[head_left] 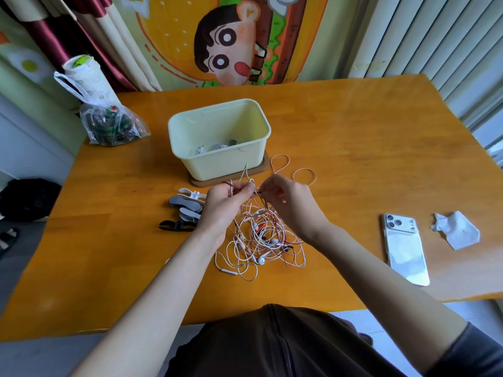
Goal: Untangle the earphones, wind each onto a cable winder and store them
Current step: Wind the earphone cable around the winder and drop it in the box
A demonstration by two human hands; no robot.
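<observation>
A knot of white, pink and dark red earphone cables (262, 238) lies on the wooden table (353, 159) in front of me. My left hand (223, 202) grips a bunch of white and dark red strands lifted above the knot. My right hand (283, 194) pinches a dark red strand right beside it. Pink loops (280, 164) trail toward the pale yellow storage box (217, 164), which holds a few wound earphones (217, 147). White, grey and black cable winders (187, 208) lie left of my left hand.
A phone (405, 248) lies face down at the right, with a crumpled tissue (457, 229) beyond it. A plastic bag (111, 126) and a paper roll (87, 77) stand at the far left corner. The box sits on a brown lid (261, 170).
</observation>
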